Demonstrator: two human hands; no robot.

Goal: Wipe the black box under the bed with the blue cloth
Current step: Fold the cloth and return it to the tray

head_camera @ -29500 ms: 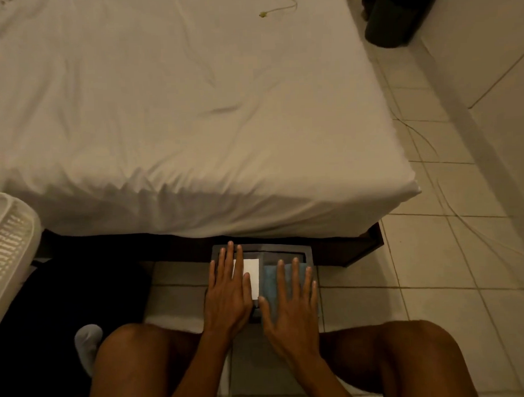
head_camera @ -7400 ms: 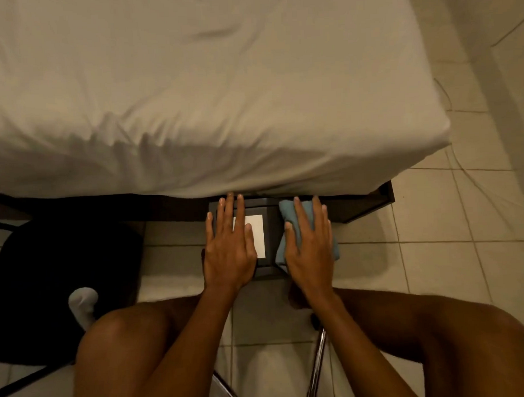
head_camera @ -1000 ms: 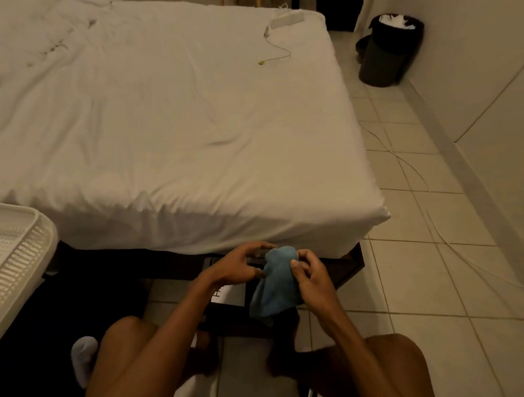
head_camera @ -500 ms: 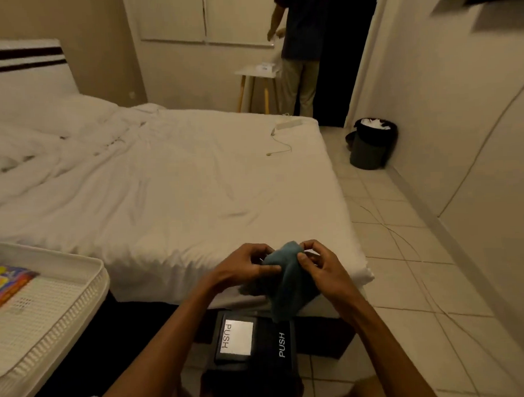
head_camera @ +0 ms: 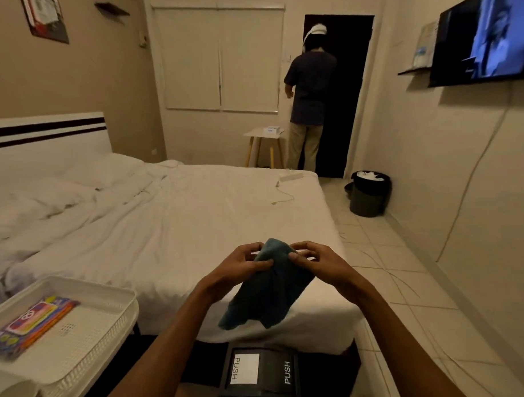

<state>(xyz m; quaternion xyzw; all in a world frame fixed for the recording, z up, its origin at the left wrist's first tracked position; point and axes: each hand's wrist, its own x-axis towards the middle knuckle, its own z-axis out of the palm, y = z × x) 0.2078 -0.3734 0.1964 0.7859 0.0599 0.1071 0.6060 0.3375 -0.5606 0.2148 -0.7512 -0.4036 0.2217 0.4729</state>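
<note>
Both your grips, left hand (head_camera: 239, 266) and right hand (head_camera: 319, 261), pinch the crumpled blue cloth (head_camera: 270, 290), hanging limp above the black box (head_camera: 261, 376) lettered "PUSH" twice.

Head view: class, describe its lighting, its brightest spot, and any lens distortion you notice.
Head view: dim, warm light; the television glows blue, the brightest patch; the doorway is black. Head view again: the wide-angle lens tilts the walls; the blue cloth reads dark teal; the black box sits in shadow.

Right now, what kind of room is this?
Most likely a bedroom, maybe a hotel room: a white-sheeted bed, a wall-mounted TV and a small side table.
</note>
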